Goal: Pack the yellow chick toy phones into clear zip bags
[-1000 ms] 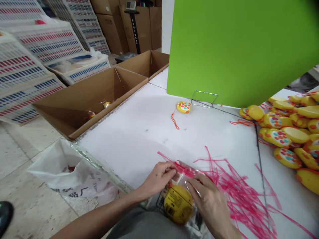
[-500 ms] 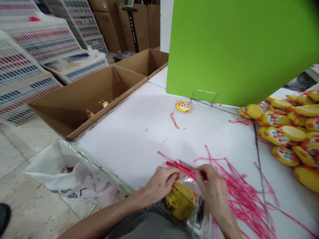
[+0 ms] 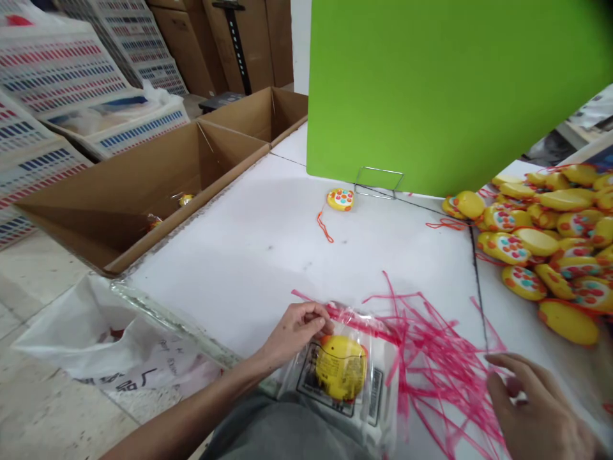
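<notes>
A clear plastic bag with printed panels and a pink band along its top lies at the table's near edge. Inside it sits a yellow toy, its flat back facing up. My left hand pinches the bag's upper left corner, the fingers curled. Off to the right, my right hand is over the table's near right part, beside the pink strips, with its fingers loosely bent and apart. I see nothing held in it. A single yellow toy with coloured dots and an orange cord lies farther back.
A pile of yellow toys covers the right side. A green board stands at the back, a wire stand at its foot. Open cardboard boxes line the left edge, with a white bag below and stacked crates beyond.
My right hand has let go of the bag's pink top and moved right, past the strips. My left hand stays at the bag, which now lies flatter. The view has shifted slightly right.
</notes>
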A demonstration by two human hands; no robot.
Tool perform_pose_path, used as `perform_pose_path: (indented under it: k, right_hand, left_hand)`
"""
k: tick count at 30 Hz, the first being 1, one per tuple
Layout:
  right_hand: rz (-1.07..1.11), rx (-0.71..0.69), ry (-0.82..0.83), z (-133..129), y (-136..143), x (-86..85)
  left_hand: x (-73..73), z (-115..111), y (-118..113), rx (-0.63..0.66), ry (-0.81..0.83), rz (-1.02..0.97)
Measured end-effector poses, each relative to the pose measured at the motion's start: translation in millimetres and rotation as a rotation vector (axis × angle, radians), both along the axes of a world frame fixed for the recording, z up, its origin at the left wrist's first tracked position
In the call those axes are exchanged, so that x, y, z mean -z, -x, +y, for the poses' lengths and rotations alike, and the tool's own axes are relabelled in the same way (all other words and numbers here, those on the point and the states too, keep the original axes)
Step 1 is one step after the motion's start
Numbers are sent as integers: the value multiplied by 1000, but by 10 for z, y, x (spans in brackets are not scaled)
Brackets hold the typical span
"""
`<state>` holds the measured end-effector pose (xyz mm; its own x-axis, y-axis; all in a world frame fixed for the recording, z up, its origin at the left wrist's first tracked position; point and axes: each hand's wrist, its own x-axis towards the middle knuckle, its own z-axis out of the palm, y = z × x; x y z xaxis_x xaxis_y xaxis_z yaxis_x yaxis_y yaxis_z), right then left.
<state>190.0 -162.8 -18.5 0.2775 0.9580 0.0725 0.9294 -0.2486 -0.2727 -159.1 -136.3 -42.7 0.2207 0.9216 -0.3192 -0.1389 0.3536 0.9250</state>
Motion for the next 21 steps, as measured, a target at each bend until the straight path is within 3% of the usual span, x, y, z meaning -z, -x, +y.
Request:
perform_pose_path:
  k: [4,8,13,21]
  right_hand:
    - [563,-287,326,349,715,-58]
    - [861,-429,423,606,1174,174]
    - [951,-447,425,580,1187,385]
    - [965,-408,386,396,1116,342]
  left_hand:
    - [31,-21,2,6,5,-50]
    - [73,-50,18,14,6,-64]
    - [83,-80,63,5,96,-60]
    - [185,-58,118,-75,170,-87]
